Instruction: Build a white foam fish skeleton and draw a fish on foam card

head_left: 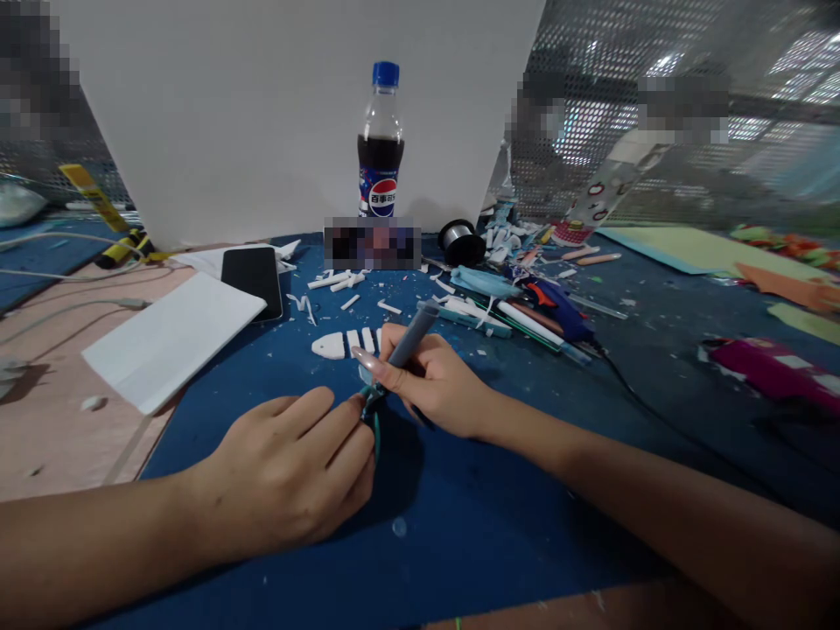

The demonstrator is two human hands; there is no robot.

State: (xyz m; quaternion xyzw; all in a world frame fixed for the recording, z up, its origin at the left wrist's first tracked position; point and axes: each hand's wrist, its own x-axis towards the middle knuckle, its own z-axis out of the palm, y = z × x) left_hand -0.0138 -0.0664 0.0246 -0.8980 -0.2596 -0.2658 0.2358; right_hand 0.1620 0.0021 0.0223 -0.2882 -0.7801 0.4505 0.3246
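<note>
Hands with gray tool over blue mat

From my end I see a grey pen and a dark teal held piece over a deep blue mat. The fish is white, and so is the sheet; the phone is black. I read a blue cap on the bottle, dark brown drink, and a blue label with a red, white and blue disc. My view shows a black spool, a blue glue gun with a red-orange trigger, pale yellow paper, and a magenta item. The tube carries red fruit motifs on white above a red, white-flecked base. I see a pale grey board and pinkish tabletop.
</note>
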